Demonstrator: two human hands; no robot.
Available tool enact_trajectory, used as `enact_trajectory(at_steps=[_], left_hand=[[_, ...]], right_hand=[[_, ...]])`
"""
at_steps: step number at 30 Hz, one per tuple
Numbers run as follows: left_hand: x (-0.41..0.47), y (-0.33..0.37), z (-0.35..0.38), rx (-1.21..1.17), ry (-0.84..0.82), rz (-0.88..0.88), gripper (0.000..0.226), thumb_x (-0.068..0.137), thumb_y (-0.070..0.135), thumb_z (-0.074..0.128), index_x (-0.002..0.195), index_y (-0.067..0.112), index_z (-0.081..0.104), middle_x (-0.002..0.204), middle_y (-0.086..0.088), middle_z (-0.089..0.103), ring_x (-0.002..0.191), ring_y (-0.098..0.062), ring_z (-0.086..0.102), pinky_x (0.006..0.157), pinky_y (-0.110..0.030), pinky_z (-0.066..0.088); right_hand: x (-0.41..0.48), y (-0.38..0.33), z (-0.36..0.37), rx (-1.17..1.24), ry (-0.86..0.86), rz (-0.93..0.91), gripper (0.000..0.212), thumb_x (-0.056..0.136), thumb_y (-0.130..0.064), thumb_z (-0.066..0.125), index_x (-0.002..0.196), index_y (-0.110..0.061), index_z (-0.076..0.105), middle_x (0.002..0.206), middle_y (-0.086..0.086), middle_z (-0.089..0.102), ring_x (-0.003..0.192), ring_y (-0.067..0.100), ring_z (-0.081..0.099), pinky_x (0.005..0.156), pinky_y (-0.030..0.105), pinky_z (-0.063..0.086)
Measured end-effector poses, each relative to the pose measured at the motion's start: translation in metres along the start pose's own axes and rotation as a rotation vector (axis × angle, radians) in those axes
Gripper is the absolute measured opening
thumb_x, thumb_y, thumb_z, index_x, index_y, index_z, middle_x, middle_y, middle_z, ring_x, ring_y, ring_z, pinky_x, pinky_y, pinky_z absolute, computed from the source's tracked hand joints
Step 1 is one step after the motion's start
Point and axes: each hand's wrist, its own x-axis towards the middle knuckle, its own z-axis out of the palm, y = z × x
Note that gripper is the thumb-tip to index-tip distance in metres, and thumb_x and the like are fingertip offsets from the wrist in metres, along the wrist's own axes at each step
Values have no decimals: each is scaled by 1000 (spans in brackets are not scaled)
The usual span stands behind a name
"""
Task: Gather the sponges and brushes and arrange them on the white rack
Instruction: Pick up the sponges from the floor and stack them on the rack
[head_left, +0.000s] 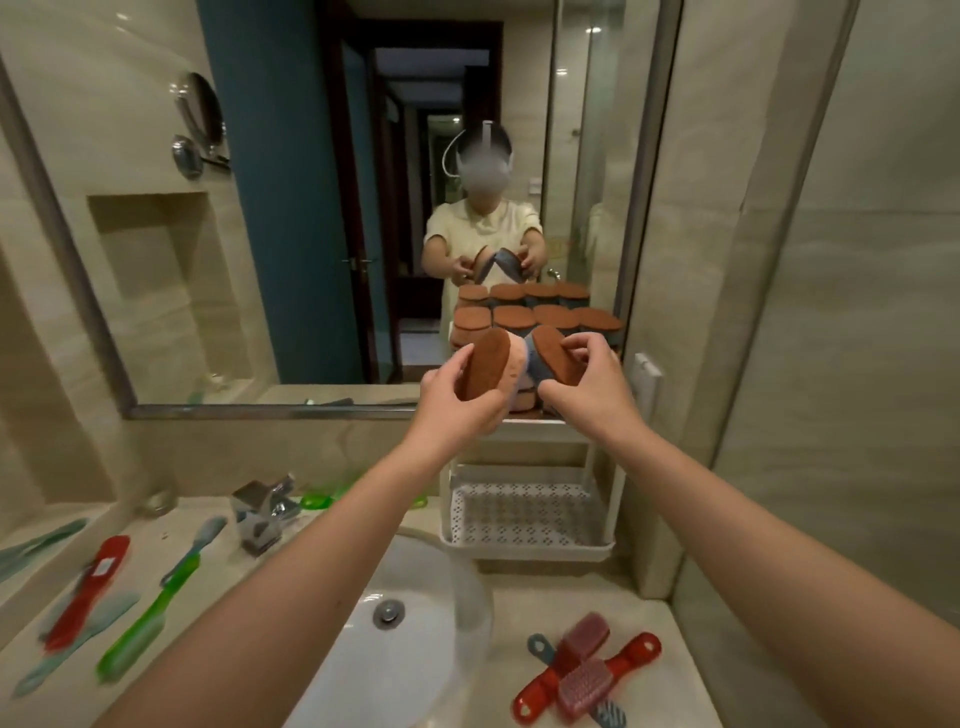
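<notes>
Two sponges hang at 12 o'clock over the white rack (524, 552): my left hand (457, 400) grips one sponge (485, 369), my right hand (592, 387) pinches the other sponge (556, 353). I'd lay each flat, brown face up, snug against the stacked sponges (524, 400).

Sink (410, 670) sits mid worktop (524, 597), tap (260, 512) behind it on the left. Left brushes (130, 608) lie left of the sink, right brushes (587, 675) to its right. Rack (524, 543) stands back right; before its top shelf, left sponge (485, 371) in my left hand (457, 410), right sponge (553, 356) in my right hand (592, 387).
</notes>
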Motion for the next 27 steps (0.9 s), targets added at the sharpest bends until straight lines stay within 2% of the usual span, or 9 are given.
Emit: enact_trajectory(at_steps=[2, 4, 7, 9, 11, 14, 17, 23, 27], left_hand=[[17, 5, 1, 67, -20, 56, 85, 67, 34, 66, 147, 27, 38, 136, -3, 45, 116, -15, 53, 98, -32, 48], [33, 6, 1, 157, -31, 106, 79, 74, 29, 67, 147, 29, 38, 130, 3, 41, 113, -12, 49, 90, -24, 42], [55, 4, 0, 293, -37, 172, 73, 75, 31, 66, 144, 33, 42, 128, 4, 41, 117, -14, 45, 96, -29, 42], [70, 2, 1, 362, -31, 216, 70, 75, 31, 64, 141, 35, 44, 133, 5, 44, 123, -16, 40, 100, -33, 40], [83, 1, 2, 435, -13, 267, 66, 75, 30, 62, 139, 37, 47, 135, 8, 46, 127, -16, 35, 100, -31, 36], [100, -2, 5, 554, -9, 328, 61, 78, 30, 61, 136, 40, 49, 136, 10, 48, 130, -15, 31, 105, -37, 35], [114, -8, 9, 586, -2, 309, 56, 79, 31, 60, 133, 42, 50, 136, 11, 48, 131, -16, 30, 106, -42, 35], [134, -21, 17, 619, -36, 247, 53, 80, 33, 56, 133, 40, 50, 137, 10, 50, 133, -17, 29, 105, -38, 32], [134, -32, 21, 586, -39, 260, 53, 78, 36, 52, 131, 39, 53, 135, 14, 54, 133, -13, 29, 105, -38, 34]], right_hand=[[13, 5, -9, -88, 15, -38, 52, 68, -26, 69, 112, -35, 42, 117, -5, 45, 109, 18, 49, 90, 37, 48], [24, 10, -16, -177, 39, -61, 50, 70, -21, 67, 112, -35, 44, 118, -6, 48, 114, 20, 47, 92, 39, 46], [40, 17, -18, -306, 71, -62, 51, 70, -18, 63, 116, -35, 48, 123, -6, 54, 120, 21, 43, 100, 42, 40], [54, 20, -16, -372, 70, -77, 50, 70, -14, 61, 115, -35, 49, 125, -6, 54, 126, 22, 39, 110, 48, 30], [67, 23, -14, -426, 49, -81, 48, 73, -10, 60, 112, -36, 49, 129, -5, 52, 135, 23, 32, 119, 55, 10], [83, 27, -10, -466, 14, -70, 47, 76, -5, 58, 108, -37, 48, 133, -5, 51, 143, 21, 24, 115, 56, -8], [91, 35, -5, -460, 2, -28, 48, 75, -2, 54, 104, -39, 46, 132, -4, 53, 143, 21, 25, 115, 58, -10], [100, 47, 3, -449, -2, -17, 47, 74, -2, 50, 103, -39, 47, 130, -1, 54, 142, 21, 25, 113, 57, -16], [99, 54, 9, -484, 18, -7, 44, 79, -4, 47, 104, -40, 50, 136, 4, 53, 147, 22, 17, 107, 49, -25]])
